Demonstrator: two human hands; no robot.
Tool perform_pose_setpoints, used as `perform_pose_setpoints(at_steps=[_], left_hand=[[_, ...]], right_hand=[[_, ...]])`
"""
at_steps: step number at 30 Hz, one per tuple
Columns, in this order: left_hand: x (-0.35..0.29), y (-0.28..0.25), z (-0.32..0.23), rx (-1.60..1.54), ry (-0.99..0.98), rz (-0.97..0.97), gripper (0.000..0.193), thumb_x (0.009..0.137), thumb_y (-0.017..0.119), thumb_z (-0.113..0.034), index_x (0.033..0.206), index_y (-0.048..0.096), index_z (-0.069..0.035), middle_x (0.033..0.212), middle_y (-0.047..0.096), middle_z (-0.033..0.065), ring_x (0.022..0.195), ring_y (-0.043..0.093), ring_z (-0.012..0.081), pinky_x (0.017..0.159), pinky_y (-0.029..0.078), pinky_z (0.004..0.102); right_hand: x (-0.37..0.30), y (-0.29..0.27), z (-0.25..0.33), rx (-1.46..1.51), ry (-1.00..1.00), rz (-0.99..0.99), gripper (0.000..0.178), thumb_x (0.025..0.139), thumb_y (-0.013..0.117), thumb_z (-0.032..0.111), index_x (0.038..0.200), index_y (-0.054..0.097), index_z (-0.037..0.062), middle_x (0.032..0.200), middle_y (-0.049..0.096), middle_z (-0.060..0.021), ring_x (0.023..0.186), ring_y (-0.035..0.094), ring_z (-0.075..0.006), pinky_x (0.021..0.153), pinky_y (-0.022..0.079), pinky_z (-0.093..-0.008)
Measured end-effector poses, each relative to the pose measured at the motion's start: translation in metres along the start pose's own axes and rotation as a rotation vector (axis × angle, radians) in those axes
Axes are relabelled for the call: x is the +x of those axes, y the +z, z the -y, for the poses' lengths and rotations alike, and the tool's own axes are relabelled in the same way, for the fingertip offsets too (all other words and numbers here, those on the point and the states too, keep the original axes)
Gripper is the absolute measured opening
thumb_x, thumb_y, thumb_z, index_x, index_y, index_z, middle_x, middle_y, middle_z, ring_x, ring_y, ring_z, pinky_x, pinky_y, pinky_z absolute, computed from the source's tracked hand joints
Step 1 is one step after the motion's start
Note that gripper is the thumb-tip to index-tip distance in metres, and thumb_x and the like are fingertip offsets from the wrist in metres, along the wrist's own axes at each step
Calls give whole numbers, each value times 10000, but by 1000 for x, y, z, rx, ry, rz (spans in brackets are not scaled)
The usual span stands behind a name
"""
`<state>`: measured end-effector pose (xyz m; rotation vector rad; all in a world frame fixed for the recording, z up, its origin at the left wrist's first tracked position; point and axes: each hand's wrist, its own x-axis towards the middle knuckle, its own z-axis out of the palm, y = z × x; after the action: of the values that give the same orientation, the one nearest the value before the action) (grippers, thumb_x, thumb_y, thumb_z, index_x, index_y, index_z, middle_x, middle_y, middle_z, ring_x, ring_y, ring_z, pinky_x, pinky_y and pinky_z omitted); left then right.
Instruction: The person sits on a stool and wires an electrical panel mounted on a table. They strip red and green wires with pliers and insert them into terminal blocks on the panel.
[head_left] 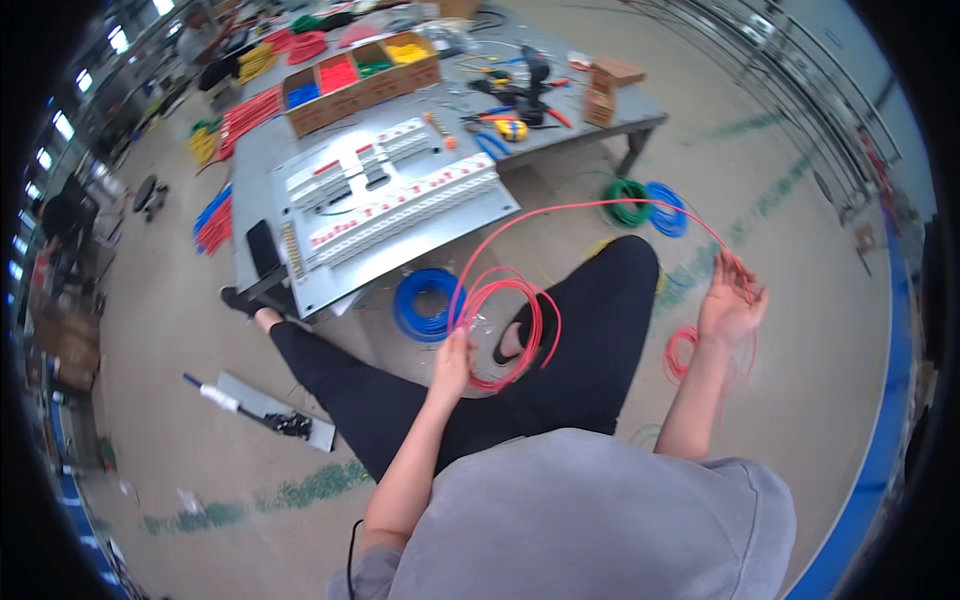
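Note:
A loose coil of red wire (540, 335) hangs over my lap, and my left hand (452, 368) is closed around one side of it. From there a single strand arcs up and across to my right hand (732, 308), raised out to the right with its fingers curled on the strand. Past those fingers the wire drops, blurred, toward a second red coil (681, 352) on the floor. In front of me, on the table's near edge, lies a metal panel (410, 245) with rows of white components marked in red.
The grey table (262, 165) carries a divided cardboard box (362, 92) of coloured parts, a black phone-like slab (263, 247), pliers and a yellow tape measure (511, 130). Blue wire (402, 308) and green wire (627, 212) lie coiled on the floor. A tool on a metal strip (270, 412) sits left.

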<state>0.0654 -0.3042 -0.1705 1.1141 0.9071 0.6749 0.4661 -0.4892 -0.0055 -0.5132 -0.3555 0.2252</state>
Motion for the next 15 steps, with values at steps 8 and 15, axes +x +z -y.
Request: perform_pose_setpoints(at_steps=[8,15], left_hand=[[73,0,62,-132,-146,21,596,1148,366,-555,976,605,-37,607,390,-38,473,353,94,501,386,302],[186,9,103,122,-72,-56,684,1141,328,-587,1176,659,10,712,642,40,659,597,157,667,503,325]], right_hand=[[-20,88,-35,-196,-178,458,584,1138,273,473,1019,594,0,1153,666,-213,1080,697,-446,1060,512,-562],[-8,162,-85,-453,-332,698,658,1137,217,493,1026,597,-31,1119,626,-206,1083,699,-402,1024,510,-497]])
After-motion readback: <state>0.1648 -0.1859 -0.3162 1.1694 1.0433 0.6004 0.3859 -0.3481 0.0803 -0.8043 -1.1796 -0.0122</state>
